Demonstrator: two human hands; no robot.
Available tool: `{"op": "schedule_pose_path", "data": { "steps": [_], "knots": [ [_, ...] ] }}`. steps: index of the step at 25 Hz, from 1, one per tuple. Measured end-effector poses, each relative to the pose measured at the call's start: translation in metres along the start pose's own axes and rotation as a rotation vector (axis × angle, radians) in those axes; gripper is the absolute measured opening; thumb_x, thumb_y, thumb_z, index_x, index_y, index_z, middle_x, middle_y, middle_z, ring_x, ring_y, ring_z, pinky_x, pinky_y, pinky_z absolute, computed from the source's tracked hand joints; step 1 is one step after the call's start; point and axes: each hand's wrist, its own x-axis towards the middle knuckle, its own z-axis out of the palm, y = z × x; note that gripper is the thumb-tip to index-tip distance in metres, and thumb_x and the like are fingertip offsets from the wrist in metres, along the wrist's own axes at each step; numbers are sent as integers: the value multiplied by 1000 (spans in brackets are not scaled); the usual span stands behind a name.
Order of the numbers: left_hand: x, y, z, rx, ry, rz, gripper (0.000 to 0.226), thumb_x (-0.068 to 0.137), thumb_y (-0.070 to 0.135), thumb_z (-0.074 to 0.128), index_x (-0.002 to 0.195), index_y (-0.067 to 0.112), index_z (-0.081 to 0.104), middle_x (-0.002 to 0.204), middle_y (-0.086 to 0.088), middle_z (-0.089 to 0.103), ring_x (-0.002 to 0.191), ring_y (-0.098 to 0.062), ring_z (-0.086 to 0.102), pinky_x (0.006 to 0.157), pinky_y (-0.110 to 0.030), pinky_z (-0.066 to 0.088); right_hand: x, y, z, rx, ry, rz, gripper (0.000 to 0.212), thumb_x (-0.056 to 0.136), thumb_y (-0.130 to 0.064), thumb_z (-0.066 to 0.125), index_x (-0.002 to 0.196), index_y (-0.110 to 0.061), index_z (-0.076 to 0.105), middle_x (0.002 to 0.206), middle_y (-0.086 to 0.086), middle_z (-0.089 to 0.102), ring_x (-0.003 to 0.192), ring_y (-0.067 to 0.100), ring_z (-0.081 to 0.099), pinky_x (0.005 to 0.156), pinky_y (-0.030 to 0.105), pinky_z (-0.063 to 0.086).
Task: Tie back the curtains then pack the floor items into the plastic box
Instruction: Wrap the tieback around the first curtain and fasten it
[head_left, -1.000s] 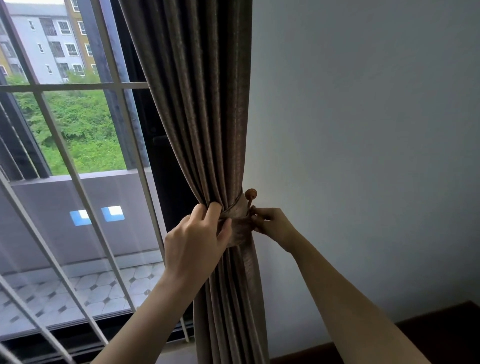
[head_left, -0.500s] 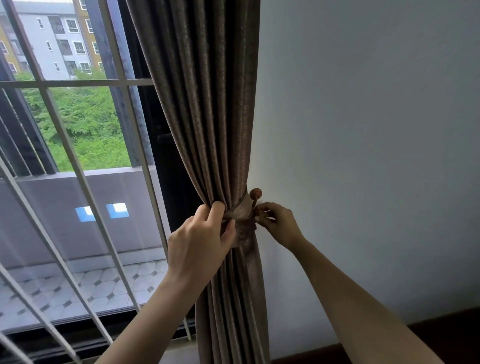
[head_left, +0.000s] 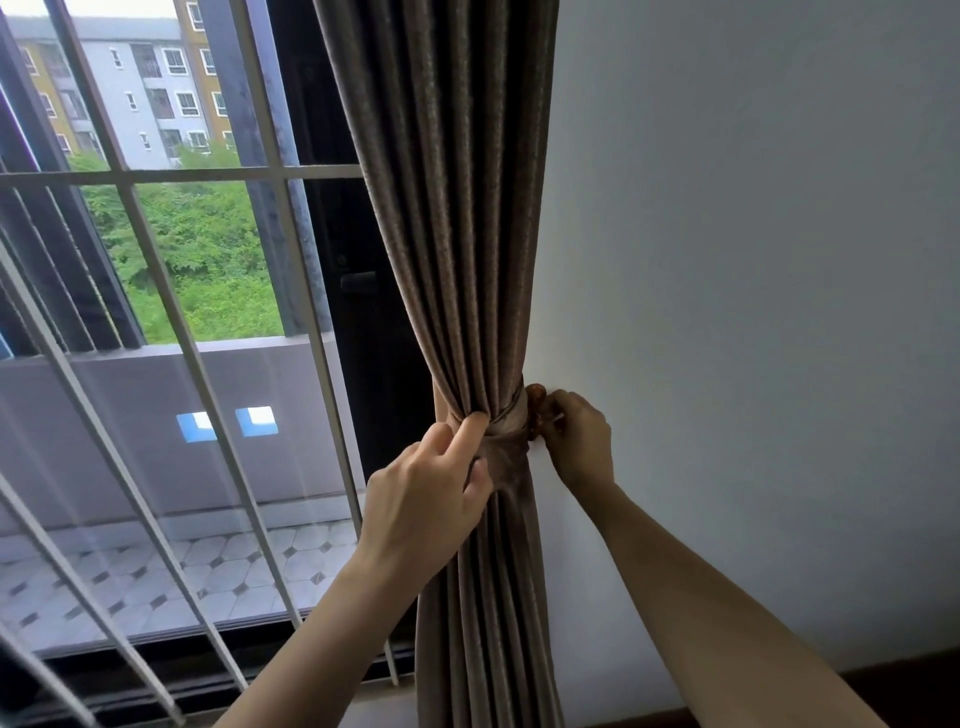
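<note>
While the brown curtain (head_left: 457, 260) hangs gathered against the white wall (head_left: 753, 260) beside the barred window (head_left: 156, 364), a person works to fasten its fabric tieback (head_left: 506, 423) onto a wooden wall knob (head_left: 535, 392). The left hand (head_left: 426, 499) reaches up from below, fingers closed on the bunched folds at the band. The right hand (head_left: 576, 436) pinches the tieback's end at the knob. The tie looks nearly secured; no floor items or plastic box are in sight, so the packing appears yet to begin.
</note>
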Motion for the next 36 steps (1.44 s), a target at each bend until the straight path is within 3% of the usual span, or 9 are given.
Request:
{"op": "schedule_pose_path", "data": {
  "steps": [4,8,10,13,18,25,31,34,36],
  "knots": [
    [-10,-6,1,-363,26,-190,28,87,14,61,107,18,42,76,10,58,51,-5,55,45,-9,42,-5,-9,-19,233,4,256,11,81,-11,66,91,-17,65,91,0,66,73,18,63,71,33,52],
    [-11,-23,17,-975,-129,-995,15,96,19,48,104,9,56,82,-4,65,70,-10,62,70,-27,56,-22,-42,-47,651,-245,565,16,93,-22,53,96,-11,64,89,2,66,75,17,64,73,29,56],
    [-3,-28,23,-1338,-204,-1218,18,97,16,46,94,6,60,76,-6,58,62,-10,56,60,-19,52,-23,-58,-54,781,-477,687,26,95,-29,53,102,-7,64,90,5,65,75,15,63,72,25,56],
    [13,-28,21,-1644,-182,-1347,14,96,10,46,94,4,58,73,-5,56,60,-8,53,48,-14,50,-12,-72,-63,763,-483,805,28,92,-33,57,94,-6,65,75,4,63,61,10,58,62,21,54],
    [20,-33,25,-1748,-232,-1461,34,94,3,46,128,-1,48,92,-15,63,75,-17,63,60,-24,59,-3,-84,-66,535,-457,865,37,91,-47,53,82,-12,63,64,-2,53,51,9,42,48,20,42],
    [22,-30,18,-1775,-234,-1546,24,94,-1,45,116,-1,54,94,-15,60,78,-16,61,61,-19,55,-3,-88,-51,541,-427,1027,24,88,-29,57,73,-12,51,59,-2,41,45,6,31,37,14,29],
    [14,-33,18,-1781,-182,-1548,21,94,-2,46,113,-4,54,94,-16,61,77,-18,61,72,-20,54,-21,-86,-41,621,-263,907,22,96,-27,45,89,-9,56,78,5,54,72,17,53,54,24,47],
    [-6,-32,18,-1621,-178,-1405,22,93,-4,44,111,-4,55,86,-13,62,72,-15,59,58,-18,54,-54,-77,-33,954,-227,1126,25,98,-13,39,79,-6,52,74,8,54,63,15,53,49,22,52],
    [-30,-33,16,-1343,-267,-1075,31,86,-7,44,112,0,60,88,-7,67,77,-12,62,66,-20,51,-78,-72,-33,1007,-343,1113,19,94,-2,44,80,-2,56,76,11,57,67,16,57,51,20,54]
  ]
}}
